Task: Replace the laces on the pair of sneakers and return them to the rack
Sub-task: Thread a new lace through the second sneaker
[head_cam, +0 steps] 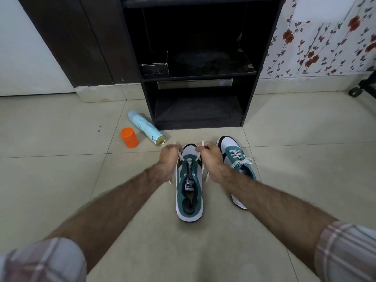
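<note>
A green, grey and white sneaker [189, 192] stands on the tiled floor in front of me, toe pointing away. A white lace [180, 155] runs through its lowest eyelets only. My left hand [168, 159] grips the left end of that lace and my right hand [210, 157] grips the right end, both pulled up and apart beside the toe. The second sneaker [236, 159] stands to the right, laced with a white lace tied in a bow; my right forearm covers its heel.
A black shoe rack [197, 74] with open shelves stands straight ahead against the wall. A light blue spray can [145, 127] lies on the floor at its left foot, next to an orange cap [129, 137]. A black wheeled object [364, 86] is at far right.
</note>
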